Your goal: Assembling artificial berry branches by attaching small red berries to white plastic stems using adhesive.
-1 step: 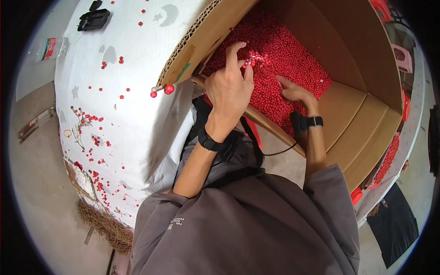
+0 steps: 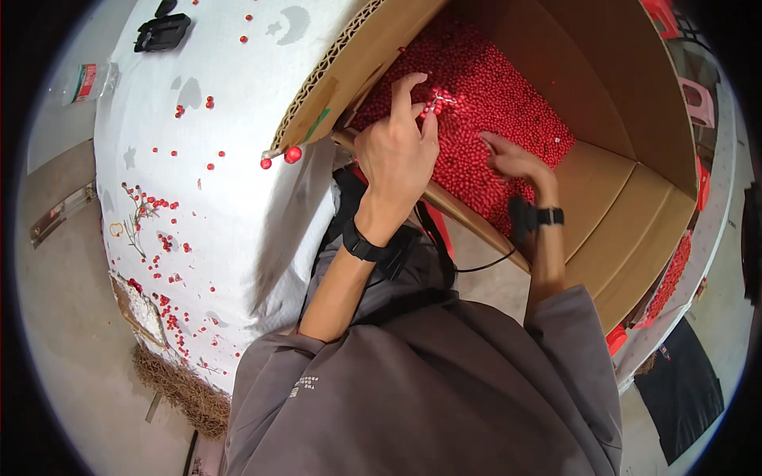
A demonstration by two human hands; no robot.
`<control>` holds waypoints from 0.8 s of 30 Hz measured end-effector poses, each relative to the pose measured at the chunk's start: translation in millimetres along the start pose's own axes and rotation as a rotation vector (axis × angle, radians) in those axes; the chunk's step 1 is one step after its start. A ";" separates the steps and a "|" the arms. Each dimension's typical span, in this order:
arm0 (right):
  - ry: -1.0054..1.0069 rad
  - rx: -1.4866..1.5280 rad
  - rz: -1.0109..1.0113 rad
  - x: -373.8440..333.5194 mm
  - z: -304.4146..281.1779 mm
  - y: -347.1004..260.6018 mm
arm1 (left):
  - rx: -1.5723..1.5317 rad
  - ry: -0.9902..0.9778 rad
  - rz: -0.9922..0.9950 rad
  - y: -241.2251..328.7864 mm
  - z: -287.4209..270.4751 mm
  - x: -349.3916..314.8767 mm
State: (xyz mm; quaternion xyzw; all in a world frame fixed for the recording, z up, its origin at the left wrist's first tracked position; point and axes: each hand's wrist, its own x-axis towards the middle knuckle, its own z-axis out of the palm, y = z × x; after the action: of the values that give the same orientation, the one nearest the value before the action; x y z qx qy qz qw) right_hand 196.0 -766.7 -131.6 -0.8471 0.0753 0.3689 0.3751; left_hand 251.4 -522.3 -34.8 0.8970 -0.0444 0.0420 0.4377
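My left hand is over the near left part of a cardboard box. Between its thumb and curled fingers it pinches a small berry sprig with pale stems and red berries. A deep layer of loose red berries fills the far part of the box. Close above these berries is my right hand, palm down, with its forefinger stretched out and apart from the other fingers. I see nothing in it. Both wrists wear black straps.
To the left, a white-covered table bears scattered berries, a twiggy sprig and a black clip-like object. A plastic bottle lies beyond. Brown twigs are piled below. A pink stool stands right of the box.
My right hand has shifted slightly to the right over the berries. My left hand stays in place with the sprig.
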 end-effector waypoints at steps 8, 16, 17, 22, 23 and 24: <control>0.359 0.589 0.106 -110.4 -58.0 -128.3 | -0.029 -0.034 0.021 0.4 -1.2 -0.2; 0.968 -0.110 -0.085 -72.0 -46.7 -151.7 | -0.009 0.023 0.122 -4.6 -1.3 -0.6; 1.019 -0.154 -0.072 -60.8 -48.2 -136.8 | -0.010 0.025 0.123 -3.3 -1.8 -0.6; 0.988 -0.316 -0.030 -4.5 -45.3 -13.4 | -0.074 -0.035 0.038 0.9 -1.8 -0.8; 0.949 -0.333 0.011 6.4 -35.1 2.6 | -0.070 -0.035 0.028 -0.5 -2.2 -0.9; 0.951 -0.335 0.011 13.6 -26.6 12.5 | -0.076 -0.038 0.022 -0.3 -1.5 -0.2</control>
State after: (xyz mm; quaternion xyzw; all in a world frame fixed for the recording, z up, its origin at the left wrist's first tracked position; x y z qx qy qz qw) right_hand 215.8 -791.9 -136.2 -0.9696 0.1821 -0.0487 0.1561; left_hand 251.2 -520.9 -34.1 0.8799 -0.0640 0.0282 0.4700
